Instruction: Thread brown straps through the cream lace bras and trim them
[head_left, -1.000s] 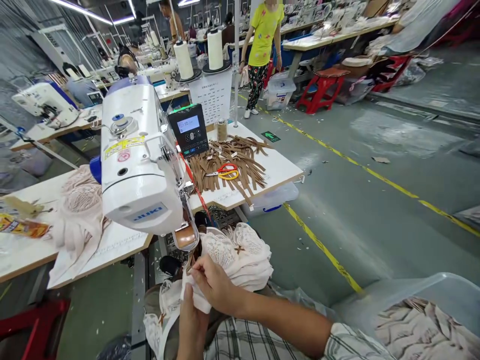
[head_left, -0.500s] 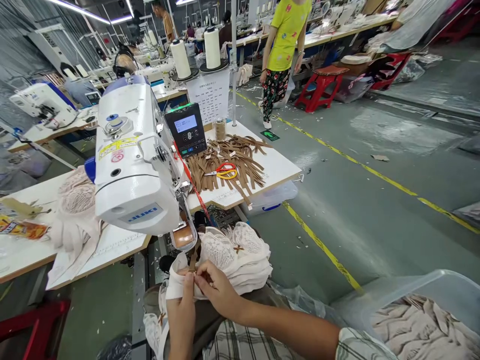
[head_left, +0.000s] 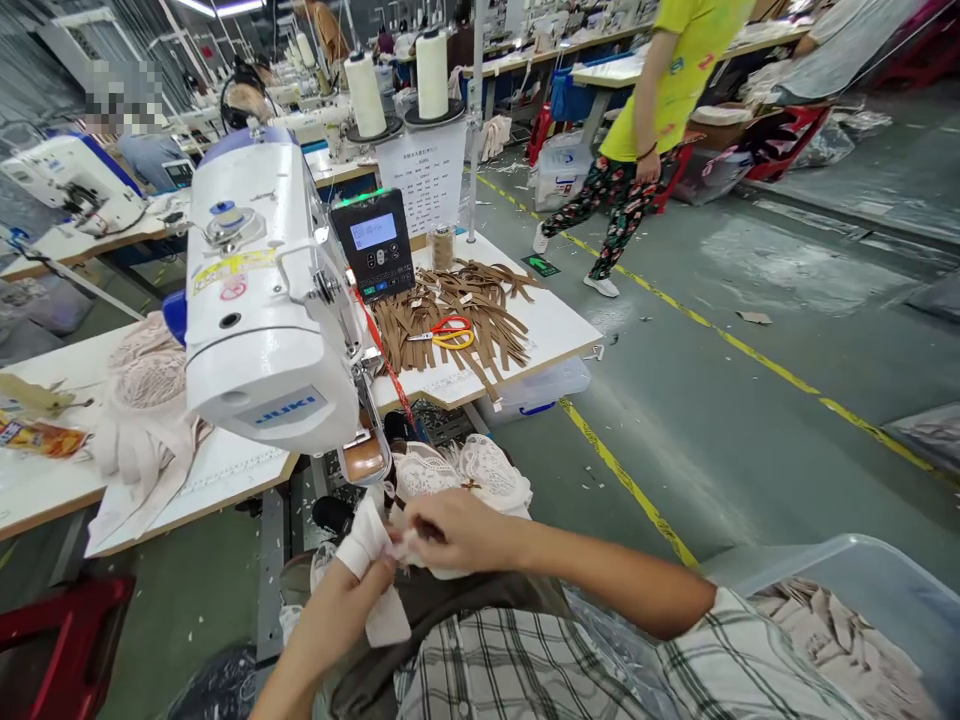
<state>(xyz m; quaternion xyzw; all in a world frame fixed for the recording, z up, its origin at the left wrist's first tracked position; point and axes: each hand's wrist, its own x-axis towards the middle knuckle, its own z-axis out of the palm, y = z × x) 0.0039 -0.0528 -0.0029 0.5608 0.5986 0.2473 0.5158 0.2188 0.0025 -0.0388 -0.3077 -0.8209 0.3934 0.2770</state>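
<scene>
My left hand (head_left: pixel 346 598) is closed on the white fabric band of a bra (head_left: pixel 364 532), which drapes over its fingers. A loose end of the band hangs below the thumb. My right hand (head_left: pixel 459 528) pinches the same band close to the left fingertips. Part of the band is hidden behind the fingers. Beyond my hands, white lace bras (head_left: pixel 491 470) lie stacked, with a small brown bow between the cups. Just above my hands stands the head of a white sewing machine (head_left: pixel 262 290).
Brown straps (head_left: pixel 487 320) and red-and-yellow scissors (head_left: pixel 451 333) lie on the right tabletop (head_left: pixel 559 325), beside a control panel (head_left: pixel 373 243). Pale bras (head_left: pixel 146 385) rest at left. A clear bin (head_left: pixel 847 560) of fabric stands at lower right. A person in a yellow shirt (head_left: pixel 649 110) walks in the aisle.
The brown strap that was between my fingertips no longer shows there; the white band is bunched between my hands instead. My left hand has turned. The person in yellow has moved right.
</scene>
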